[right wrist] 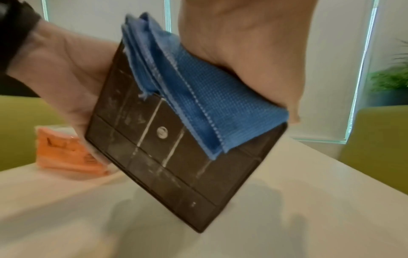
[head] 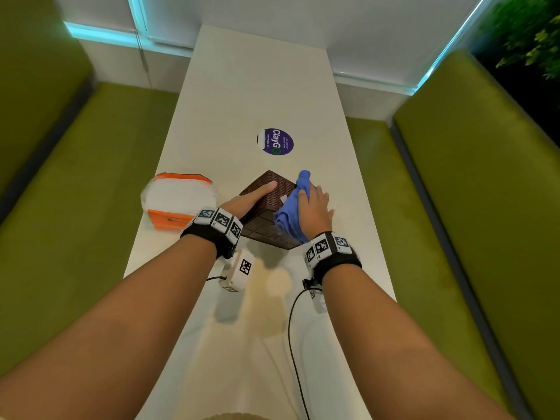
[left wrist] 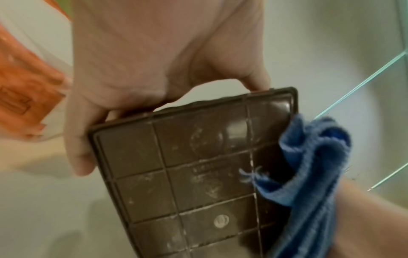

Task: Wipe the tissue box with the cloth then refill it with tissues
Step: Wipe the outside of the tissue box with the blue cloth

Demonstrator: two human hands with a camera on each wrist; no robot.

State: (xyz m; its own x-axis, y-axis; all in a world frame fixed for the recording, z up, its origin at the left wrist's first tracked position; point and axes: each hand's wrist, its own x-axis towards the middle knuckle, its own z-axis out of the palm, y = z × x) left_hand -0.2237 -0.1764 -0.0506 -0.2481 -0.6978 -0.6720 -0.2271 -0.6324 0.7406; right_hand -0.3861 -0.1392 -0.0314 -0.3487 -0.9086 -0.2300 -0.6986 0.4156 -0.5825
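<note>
The brown woven tissue box (head: 274, 189) is tipped up over the table, its dusty gridded bottom (left wrist: 187, 174) facing me. My left hand (head: 247, 201) grips its left side, thumb along the woven face and fingers round the edge (left wrist: 79, 148). My right hand (head: 315, 207) holds the bunched blue cloth (head: 289, 213) against the box's right side; one end of the cloth sticks out past the thumb. In the right wrist view the cloth (right wrist: 198, 104) drapes over the bottom's upper corner under my palm. The box's opening is hidden.
An orange and white tissue pack (head: 178, 201) lies on the white table (head: 257, 86) just left of the box. A purple round sticker (head: 275, 141) sits beyond it. Green padded benches (head: 75, 177) flank the table on both sides.
</note>
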